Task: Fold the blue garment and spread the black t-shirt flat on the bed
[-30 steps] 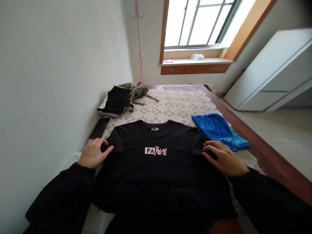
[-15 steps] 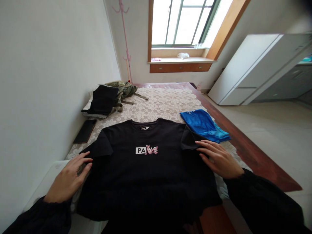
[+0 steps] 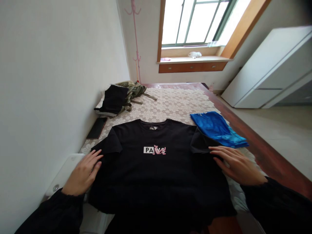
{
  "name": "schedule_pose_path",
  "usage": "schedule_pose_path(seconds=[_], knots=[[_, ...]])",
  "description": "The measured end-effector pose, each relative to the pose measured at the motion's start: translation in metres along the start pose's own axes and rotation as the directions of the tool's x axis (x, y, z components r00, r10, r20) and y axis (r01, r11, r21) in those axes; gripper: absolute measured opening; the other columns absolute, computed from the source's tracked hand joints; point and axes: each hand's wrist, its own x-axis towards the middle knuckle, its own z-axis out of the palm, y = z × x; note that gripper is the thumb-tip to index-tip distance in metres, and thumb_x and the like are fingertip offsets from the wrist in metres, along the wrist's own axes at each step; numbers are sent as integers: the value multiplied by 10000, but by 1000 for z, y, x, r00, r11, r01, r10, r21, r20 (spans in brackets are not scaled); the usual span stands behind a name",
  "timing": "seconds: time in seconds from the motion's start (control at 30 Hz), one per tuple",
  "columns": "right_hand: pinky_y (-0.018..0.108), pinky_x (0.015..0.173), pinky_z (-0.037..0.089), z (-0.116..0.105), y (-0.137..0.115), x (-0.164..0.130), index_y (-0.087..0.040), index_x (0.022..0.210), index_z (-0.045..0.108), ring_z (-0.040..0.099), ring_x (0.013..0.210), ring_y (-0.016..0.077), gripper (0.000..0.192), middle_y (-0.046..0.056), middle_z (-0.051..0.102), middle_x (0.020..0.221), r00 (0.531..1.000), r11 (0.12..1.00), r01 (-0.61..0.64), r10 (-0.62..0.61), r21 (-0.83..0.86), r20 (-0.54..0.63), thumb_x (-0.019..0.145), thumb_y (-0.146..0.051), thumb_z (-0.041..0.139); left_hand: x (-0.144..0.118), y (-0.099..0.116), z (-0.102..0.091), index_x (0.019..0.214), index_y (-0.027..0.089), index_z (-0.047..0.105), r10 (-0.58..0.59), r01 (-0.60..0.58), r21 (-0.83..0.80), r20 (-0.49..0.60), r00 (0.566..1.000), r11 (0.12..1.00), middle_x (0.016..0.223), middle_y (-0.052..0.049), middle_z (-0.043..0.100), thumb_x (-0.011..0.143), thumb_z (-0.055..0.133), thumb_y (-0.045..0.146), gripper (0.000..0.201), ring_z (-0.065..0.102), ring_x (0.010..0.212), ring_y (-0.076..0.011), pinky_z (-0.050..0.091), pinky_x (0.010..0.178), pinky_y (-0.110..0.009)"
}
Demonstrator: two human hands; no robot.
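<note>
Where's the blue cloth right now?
In the head view, the blue cloth lies on the table at right, just beyond the right hand and beside the black T-shirt.

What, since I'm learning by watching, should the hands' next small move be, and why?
Probably smoothing the sleeve by the right hand: it looks creased, and that hand is at its edge, while the shirt lies spread out, printed side up.

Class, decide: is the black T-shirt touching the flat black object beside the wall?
Apart. The head view shows lace cloth between the black T-shirt and the flat black object.
</note>
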Motion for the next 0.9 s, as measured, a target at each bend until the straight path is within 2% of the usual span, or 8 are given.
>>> schedule_pose_path(seconds=[0.13,0.23,0.37,0.57,0.63,0.73,0.83,0.9], knots=[[566,1018,518,2,13,-2,-308,1210,726,681,1162,364,319,68,744,1237,1000,999,-21,22,48,-11,947,-389,563,-11,-1,-4,1182,220,728,-3,2,52,12,1000,999,1488,-88,609,985,420,498,459,460,1469,-310,332,1247,-549],[581,1003,521,0,16,0,-343,1209,725,674,1167,391,316,61,747,1224,1000,998,-22,22,59,-1,945,-383,556,-11,-2,-1,1262,219,695,6,-6,63,6,1000,998,1544,-88,554,995,415,473,463,422,1495,-302,334,1246,-549],[577,975,539,0,13,6,-280,1182,716,681,1156,368,307,83,747,1230,999,999,35,-35,-7,22,963,-419,551,3,-3,5,1346,192,652,33,-34,75,6,999,997,1588,-97,500,1006,385,431,494,359,1530,-315,300,1253,-578],[504,975,562,0,7,9,-229,1181,709,693,1143,311,338,102,746,1227,992,999,45,-44,-7,118,996,-448,531,26,-1,0,1385,122,607,53,-55,-17,-64,997,998,1529,-155,556,988,389,466,569,477,1451,-311,354,1231,-541],[503,982,559,-5,4,11,-242,1180,722,692,1145,307,335,94,748,1218,991,999,46,-47,10,127,1006,-441,518,31,2,-7,1369,126,615,10,-20,-89,-114,993,996,1511,-161,571,974,409,508,587,511,1422,-310,372,1221,-520],[489,981,564,-16,0,15,-261,1198,736,694,1142,299,334,87,744,1219,991,998,27,-35,59,130,1012,-425,513,41,6,-19,1335,145,639,-131,86,-220,-198,971,972,1470,-145,610,948,441,557,598,545,1392,-299,387,1213,-479],[459,976,575,-29,-3,20,-267,1196,747,696,1138,289,331,86,732,1237,996,988,-38,25,149,86,1009,-423,522,57,5,-29,1309,130,658,-297,207,-323,-261,919,923,1431,-143,641,905,500,571,618,583,1350,-301,402,1201,-458],[442,991,574,-37,-1,21,-271,1202,748,694,1146,285,334,86,719,1259,995,969,-97,95,225,21,1000,-436,539,68,-3,-32,1313,122,659,-399,286,-371,-277,874,884,1334,-143,703,875,554,578,642,656,1250,-300,476,1136,-443]])
